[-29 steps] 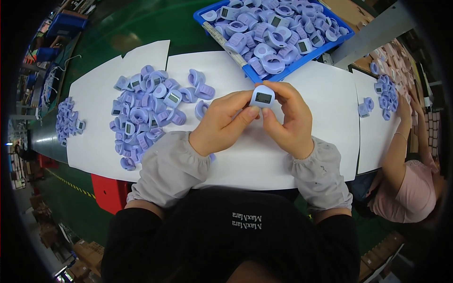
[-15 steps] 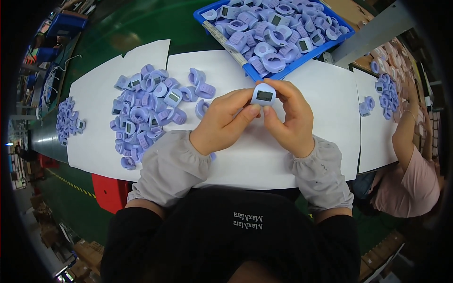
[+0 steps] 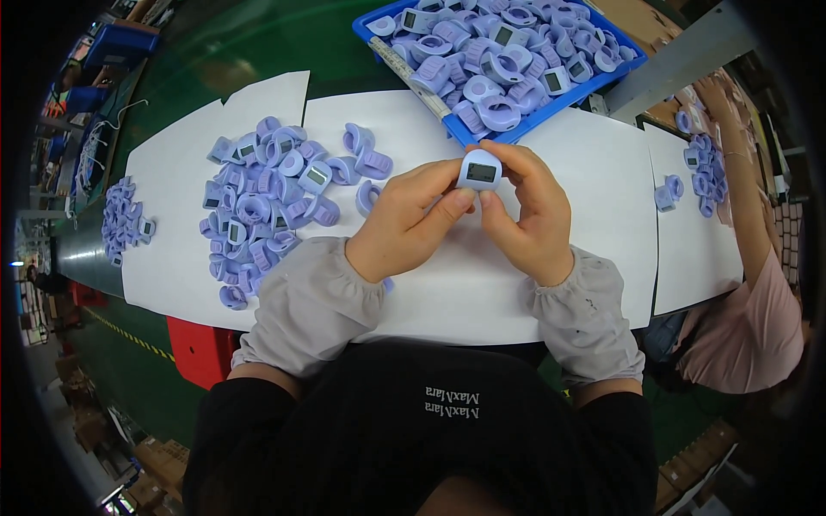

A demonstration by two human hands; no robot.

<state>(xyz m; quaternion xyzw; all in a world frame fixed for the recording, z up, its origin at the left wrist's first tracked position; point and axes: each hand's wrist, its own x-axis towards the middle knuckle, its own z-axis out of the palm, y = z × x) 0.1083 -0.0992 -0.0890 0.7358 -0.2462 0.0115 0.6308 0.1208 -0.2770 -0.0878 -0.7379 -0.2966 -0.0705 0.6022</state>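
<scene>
Between my two hands is a small light-purple device with a dark display (image 3: 480, 173), its screen facing up toward me. My left hand (image 3: 404, 219) pinches its left side with thumb and fingers. From the right, my right hand (image 3: 533, 215) grips the same device, thumb at its lower edge and forefinger along the top. The underside of the device is hidden. To the left of my hands lies a heap of similar purple devices (image 3: 254, 209), some showing grey screens. A few single ones, such as a ribbed purple device (image 3: 373, 163), lie nearer my left hand.
A blue bin (image 3: 516, 132) full of the same devices stands beyond my hands, beside a grey metal post (image 3: 671, 62). White sheeting (image 3: 594, 189) covers the table. Smaller piles sit at far left (image 3: 126, 219) and right (image 3: 707, 176). A co-worker's arm (image 3: 748, 189) reaches in at right.
My hands and the device have hardly moved; the display's markings look different. At the right, the co-worker's arm has stretched farther forward.
</scene>
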